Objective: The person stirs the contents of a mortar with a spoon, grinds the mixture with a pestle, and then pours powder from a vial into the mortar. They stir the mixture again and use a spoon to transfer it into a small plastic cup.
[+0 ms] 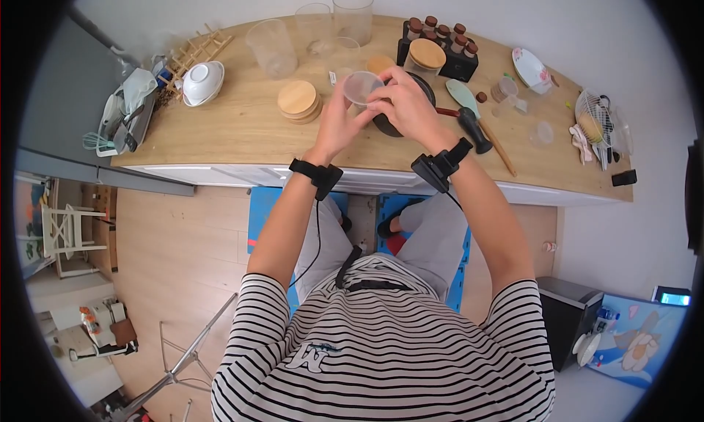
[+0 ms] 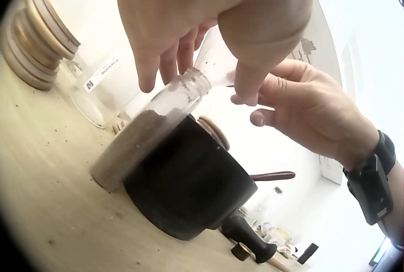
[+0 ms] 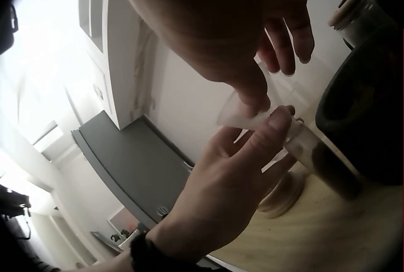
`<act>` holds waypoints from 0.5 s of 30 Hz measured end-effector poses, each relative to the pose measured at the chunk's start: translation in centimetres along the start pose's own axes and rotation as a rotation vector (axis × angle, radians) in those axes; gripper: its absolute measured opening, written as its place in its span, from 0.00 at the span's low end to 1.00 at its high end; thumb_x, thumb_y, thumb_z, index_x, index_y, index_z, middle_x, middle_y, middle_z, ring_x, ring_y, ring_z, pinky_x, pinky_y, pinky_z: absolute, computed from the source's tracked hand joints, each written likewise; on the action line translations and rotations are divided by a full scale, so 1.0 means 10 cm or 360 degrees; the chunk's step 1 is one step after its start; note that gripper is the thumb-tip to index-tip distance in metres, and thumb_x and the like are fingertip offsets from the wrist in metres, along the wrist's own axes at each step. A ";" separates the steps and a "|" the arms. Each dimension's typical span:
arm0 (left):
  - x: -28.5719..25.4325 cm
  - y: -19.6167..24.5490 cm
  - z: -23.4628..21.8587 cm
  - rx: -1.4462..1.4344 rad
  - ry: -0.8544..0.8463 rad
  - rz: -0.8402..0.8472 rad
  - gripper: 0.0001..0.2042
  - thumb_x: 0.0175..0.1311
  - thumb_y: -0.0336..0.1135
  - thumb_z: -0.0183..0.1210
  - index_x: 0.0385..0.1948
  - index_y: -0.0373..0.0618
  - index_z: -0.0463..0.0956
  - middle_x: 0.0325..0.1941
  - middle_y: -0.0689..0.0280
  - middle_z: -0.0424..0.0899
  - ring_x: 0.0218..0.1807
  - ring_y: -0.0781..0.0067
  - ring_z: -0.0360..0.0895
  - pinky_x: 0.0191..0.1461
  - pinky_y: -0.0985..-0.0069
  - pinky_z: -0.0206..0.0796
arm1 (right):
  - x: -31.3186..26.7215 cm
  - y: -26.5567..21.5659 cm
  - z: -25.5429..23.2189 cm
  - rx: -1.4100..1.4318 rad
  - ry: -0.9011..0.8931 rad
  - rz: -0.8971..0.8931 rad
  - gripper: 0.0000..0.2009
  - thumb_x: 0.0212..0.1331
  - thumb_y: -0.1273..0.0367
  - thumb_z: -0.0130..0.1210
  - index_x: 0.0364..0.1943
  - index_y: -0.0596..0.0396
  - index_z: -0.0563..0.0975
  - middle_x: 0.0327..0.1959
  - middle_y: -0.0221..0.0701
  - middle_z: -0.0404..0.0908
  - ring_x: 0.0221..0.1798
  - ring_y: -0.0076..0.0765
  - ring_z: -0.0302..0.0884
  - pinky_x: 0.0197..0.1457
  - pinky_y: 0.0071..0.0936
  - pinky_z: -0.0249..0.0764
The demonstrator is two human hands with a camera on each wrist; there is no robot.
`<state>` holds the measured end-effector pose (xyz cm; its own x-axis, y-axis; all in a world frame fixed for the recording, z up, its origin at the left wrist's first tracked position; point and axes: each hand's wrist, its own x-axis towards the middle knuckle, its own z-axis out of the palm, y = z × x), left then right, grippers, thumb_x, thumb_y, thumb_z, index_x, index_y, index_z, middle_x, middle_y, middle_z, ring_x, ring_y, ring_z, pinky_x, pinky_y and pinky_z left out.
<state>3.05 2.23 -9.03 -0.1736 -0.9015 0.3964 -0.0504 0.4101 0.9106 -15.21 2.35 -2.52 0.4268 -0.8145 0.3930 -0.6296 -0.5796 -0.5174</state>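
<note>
Both hands meet over the counter around a translucent funnel (image 1: 362, 89). My left hand (image 1: 339, 125) grips its left side, the thumb near the narrow end. From the right, my right hand (image 1: 408, 108) pinches the funnel with thumb and fingers. Below, in the left wrist view, a slim glass jar (image 2: 142, 136) partly filled with brown powder stands with its mouth right at the funnel's lower end. A black mortar (image 2: 186, 187) stands close beside the jar; in the head view the right hand partly covers it.
A black pestle (image 1: 475, 131) and a green spatula (image 1: 462, 94) lie right of the mortar. Round wooden lids (image 1: 298, 98) sit to the left. Behind stand clear glass containers (image 1: 271, 52) and a rack of brown-capped jars (image 1: 458, 63). White bowls (image 1: 202, 83) are far left.
</note>
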 end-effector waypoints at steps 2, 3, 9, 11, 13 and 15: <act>0.05 -0.01 0.00 -0.0073 -0.0059 -0.0042 0.39 0.64 0.26 0.71 0.75 0.38 0.56 0.73 0.52 0.71 0.72 0.64 0.73 0.72 0.66 0.70 | -0.01 0.04 0.01 -0.0015 0.0008 -0.0005 0.08 0.59 0.70 0.68 0.41 0.56 0.88 0.50 0.35 0.78 0.48 0.42 0.78 0.55 0.37 0.76; 0.05 -0.03 0.00 -0.0104 -0.0024 -0.0043 0.39 0.64 0.26 0.71 0.74 0.38 0.56 0.71 0.52 0.73 0.70 0.64 0.74 0.71 0.66 0.70 | -0.01 0.05 0.01 -0.0033 0.0014 -0.0018 0.09 0.58 0.70 0.68 0.42 0.56 0.88 0.50 0.36 0.78 0.48 0.42 0.78 0.55 0.37 0.76; 0.05 -0.10 0.00 0.0092 -0.0005 -0.0141 0.37 0.65 0.27 0.70 0.73 0.38 0.57 0.59 0.54 0.84 0.60 0.64 0.83 0.66 0.68 0.75 | -0.01 -0.01 -0.07 -0.0069 0.0007 -0.0026 0.09 0.58 0.72 0.68 0.43 0.57 0.87 0.50 0.37 0.79 0.48 0.43 0.78 0.55 0.38 0.76; 0.06 -0.19 0.03 0.0042 0.0024 -0.0117 0.37 0.65 0.27 0.70 0.73 0.38 0.56 0.55 0.54 0.86 0.57 0.64 0.85 0.64 0.68 0.77 | -0.01 0.03 -0.10 -0.0054 0.0004 -0.0048 0.09 0.58 0.72 0.68 0.43 0.57 0.87 0.50 0.37 0.79 0.49 0.43 0.78 0.54 0.37 0.77; 0.05 -0.22 0.02 0.0018 0.0005 -0.0140 0.39 0.64 0.27 0.71 0.74 0.40 0.55 0.59 0.53 0.84 0.60 0.63 0.83 0.66 0.67 0.75 | 0.00 0.09 -0.14 -0.0041 -0.0033 -0.0083 0.09 0.58 0.73 0.67 0.43 0.58 0.87 0.50 0.37 0.78 0.51 0.44 0.78 0.52 0.37 0.78; 0.06 -0.17 0.04 -0.0016 0.0017 -0.0085 0.41 0.63 0.28 0.72 0.75 0.41 0.54 0.63 0.52 0.81 0.63 0.61 0.81 0.66 0.66 0.75 | -0.02 0.14 -0.12 -0.0159 -0.0052 -0.0169 0.08 0.57 0.75 0.66 0.41 0.58 0.85 0.49 0.37 0.77 0.52 0.44 0.77 0.51 0.37 0.78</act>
<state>2.65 1.10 -10.37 -0.1607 -0.9234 0.3485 -0.0496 0.3602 0.9316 -16.95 1.71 -2.46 0.5141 -0.7502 0.4158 -0.6407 -0.6582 -0.3955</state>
